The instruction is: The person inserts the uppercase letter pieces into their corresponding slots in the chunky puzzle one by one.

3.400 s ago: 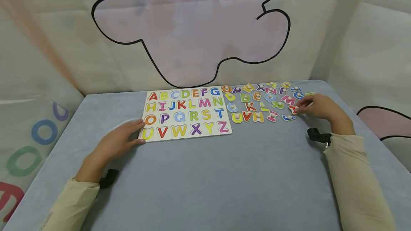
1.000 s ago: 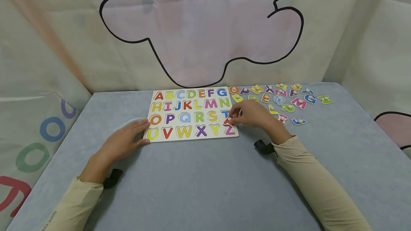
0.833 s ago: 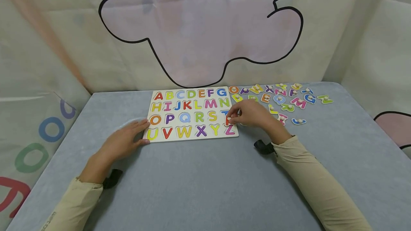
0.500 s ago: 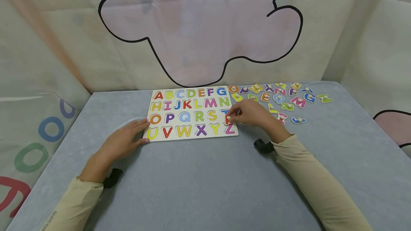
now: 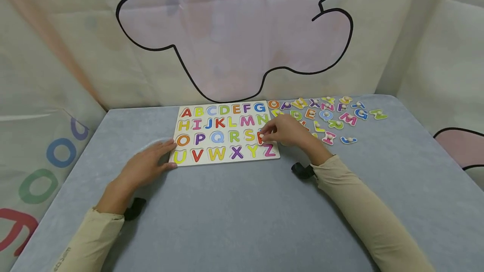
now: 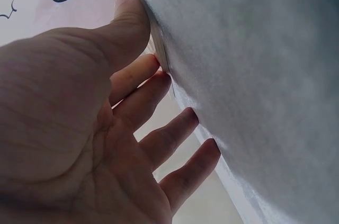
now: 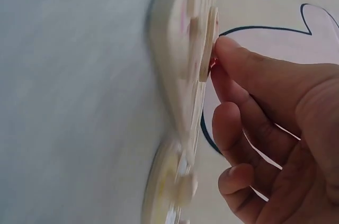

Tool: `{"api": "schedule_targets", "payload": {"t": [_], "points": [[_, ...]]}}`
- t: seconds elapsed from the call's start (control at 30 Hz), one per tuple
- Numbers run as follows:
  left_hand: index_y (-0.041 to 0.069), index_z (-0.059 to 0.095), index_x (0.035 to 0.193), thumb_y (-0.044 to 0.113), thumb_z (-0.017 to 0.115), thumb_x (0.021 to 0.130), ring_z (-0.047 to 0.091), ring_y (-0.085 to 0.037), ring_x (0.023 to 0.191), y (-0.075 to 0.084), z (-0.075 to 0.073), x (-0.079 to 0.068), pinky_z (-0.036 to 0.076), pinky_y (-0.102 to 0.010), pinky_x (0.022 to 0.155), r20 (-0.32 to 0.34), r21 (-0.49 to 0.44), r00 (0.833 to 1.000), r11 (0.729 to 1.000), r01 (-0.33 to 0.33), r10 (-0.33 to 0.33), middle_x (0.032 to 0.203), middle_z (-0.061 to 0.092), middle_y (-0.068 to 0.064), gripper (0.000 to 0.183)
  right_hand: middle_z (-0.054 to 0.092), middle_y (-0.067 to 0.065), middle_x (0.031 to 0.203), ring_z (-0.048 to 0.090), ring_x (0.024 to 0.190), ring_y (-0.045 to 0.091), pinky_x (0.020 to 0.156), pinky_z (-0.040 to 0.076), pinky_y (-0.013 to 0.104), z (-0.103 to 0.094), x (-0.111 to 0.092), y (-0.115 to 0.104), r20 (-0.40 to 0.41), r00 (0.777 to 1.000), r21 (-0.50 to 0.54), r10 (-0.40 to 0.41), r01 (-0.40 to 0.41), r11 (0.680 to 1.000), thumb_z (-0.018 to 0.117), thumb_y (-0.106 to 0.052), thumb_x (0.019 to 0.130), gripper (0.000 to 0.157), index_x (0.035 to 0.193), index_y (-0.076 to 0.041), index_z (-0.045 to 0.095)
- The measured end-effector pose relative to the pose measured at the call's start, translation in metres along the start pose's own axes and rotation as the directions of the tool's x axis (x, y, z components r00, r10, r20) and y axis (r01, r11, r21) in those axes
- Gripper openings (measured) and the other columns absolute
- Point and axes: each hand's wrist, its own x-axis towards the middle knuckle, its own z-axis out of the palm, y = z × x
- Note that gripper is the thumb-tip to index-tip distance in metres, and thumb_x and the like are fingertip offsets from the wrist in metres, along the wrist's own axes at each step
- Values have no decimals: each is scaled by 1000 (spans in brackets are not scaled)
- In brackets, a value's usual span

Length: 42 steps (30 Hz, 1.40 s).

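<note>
A white alphabet puzzle board [image 5: 227, 163], printed with coloured capital letters, lies on the table. At its left edge rests my left hand [image 5: 141, 165]; the left wrist view shows the thumb and fingertips of this hand [image 6: 100, 102] touching the board's side, fingers extended. Over the board's right part, my right hand [image 5: 285, 131] pinches a red letter piece [image 5: 259, 138] by its knob, near the S and T places. In the right wrist view, the thumb and index finger of that hand [image 7: 275, 107] hold the wooden letter piece [image 7: 208, 46] just off the board; its letter is partly hidden.
Several loose knobbed letter pieces lie right of the board, among them a pink I [image 5: 329, 137], a blue J [image 5: 348, 140] and a green Z [image 5: 378, 114]. The grey-blue table [image 5: 227, 213] meets a printed cloth backdrop [image 5: 227, 53] behind.
From the loose pieces, my right hand has moved left over the board with the red letter piece. In the last half second it shifted slightly further left. My left hand stays at the board's edge.
</note>
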Motion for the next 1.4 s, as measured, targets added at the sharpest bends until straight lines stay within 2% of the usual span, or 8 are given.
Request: {"api": "schedule_targets", "payload": {"t": [0.27, 0.43, 0.6, 0.77, 0.9, 1.1, 1.3, 1.4], "points": [[8, 44, 150, 29, 70, 92, 37, -44, 143, -2, 1, -1, 36, -62, 111, -13, 6, 1000, 1000, -3, 3, 156, 41, -16, 67, 72, -3, 93, 57, 81, 16, 68, 44, 27, 8, 22, -23, -18, 996, -1, -85, 85, 996, 77, -30, 87, 20, 104, -20, 77], [8, 44, 150, 30, 71, 92, 36, -43, 144, -1, 2, -1, 36, -62, 111, -13, 16, 1000, 1000, 12, -12, 157, 41, -15, 67, 70, 0, 100, 57, 86, 18, 70, 45, 28, 14, 37, -36, -41, 993, -10, -113, 112, 994, 75, -32, 89, 22, 109, -23, 76], [9, 44, 150, 30, 70, 92, 36, -42, 144, 1, 3, -1, 36, -61, 111, -13, 18, 1000, 1000, 22, -22, 157, 41, -14, 67, 72, -3, 105, 61, 92, 17, 77, 48, 30, 22, 49, -44, -53, 993, 42, -107, 109, 993, 72, -33, 93, 21, 111, -23, 74], [9, 44, 150, 30, 70, 92, 36, -42, 145, 0, 3, -1, 36, -61, 111, -14, 18, 1000, 999, 27, -27, 158, 40, -14, 67, 74, -3, 110, 64, 97, 17, 87, 51, 33, 29, 62, -54, -86, 985, 97, -147, 155, 983, 70, -32, 94, 22, 112, -20, 73], [9, 45, 149, 29, 71, 92, 37, -42, 144, -1, 3, -2, 36, -60, 112, -28, 15, 999, 1000, 15, -15, 157, 42, -13, 66, 75, -4, 108, 64, 94, 16, 85, 51, 31, 34, 76, -65, -112, 980, 119, -164, 177, 977, 71, -33, 93, 22, 111, -20, 74], [8, 47, 148, 28, 72, 91, 39, -42, 143, -2, 1, -3, 37, -59, 111, -66, 12, 998, 1000, -18, 19, 155, 45, -14, 65, 76, -5, 106, 65, 95, 14, 84, 50, 29, 36, 98, -87, -103, 975, 170, -195, 211, 963, 73, -31, 92, 22, 111, -19, 75], [5, 49, 146, 27, 72, 91, 43, -44, 140, 0, -1, -4, 39, -58, 110, -75, 19, 996, 999, -46, 47, 152, 48, -17, 64, 73, -5, 110, 60, 99, 14, 82, 49, 26, 47, 120, -100, -78, 983, 237, -163, 178, 955, 72, -33, 92, 25, 114, -21, 74], [5, 49, 146, 27, 72, 91, 43, -44, 139, 2, -2, -5, 39, -58, 110, -76, 16, 996, 999, -49, 50, 152, 48, -17, 64, 72, -4, 113, 60, 101, 14, 86, 50, 27, 53, 129, -103, -78, 988, 280, -131, 148, 949, 73, -33, 91, 26, 115, -22, 74]]}}
